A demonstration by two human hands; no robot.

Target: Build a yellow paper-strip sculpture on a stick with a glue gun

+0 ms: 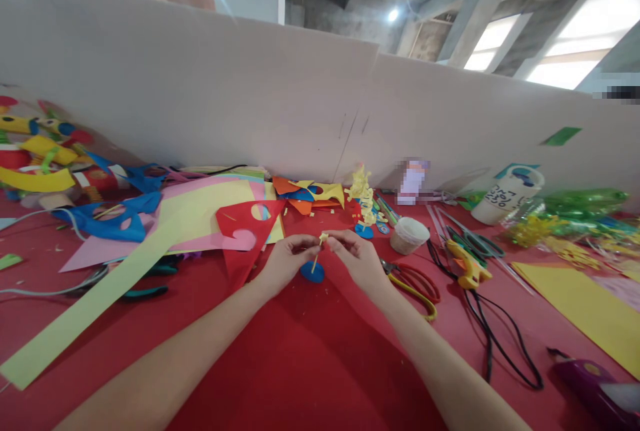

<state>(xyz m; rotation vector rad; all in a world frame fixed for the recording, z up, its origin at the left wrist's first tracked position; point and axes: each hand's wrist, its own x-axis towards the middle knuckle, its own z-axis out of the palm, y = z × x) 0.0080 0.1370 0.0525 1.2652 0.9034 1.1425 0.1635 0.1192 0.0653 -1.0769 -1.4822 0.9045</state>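
Note:
Both hands meet over the middle of the red table. A small pale yellow piece (pixel 324 237) sits at the top of a thin wooden stick (pixel 315 261), which stands slightly tilted on a round blue base (pixel 313 273). My right hand (pixel 357 256) pinches the yellow piece between thumb and fingertips. From the other side, my left hand (pixel 289 261) is closed with its fingertips at the same piece and the stick's top. Just behind is a similar blue base (pixel 364 231) bearing a yellow twisted-paper figure (pixel 367 207).
Coloured paper sheets, a red cut-out (pixel 247 234) and a long yellow strip (pixel 100 301) lie left. Right of my hands are a white cup (pixel 410 235), red-handled scissors (pixel 420 284), a yellow glue gun (pixel 467 264) and its black cable. A white board (pixel 280 91) stands behind.

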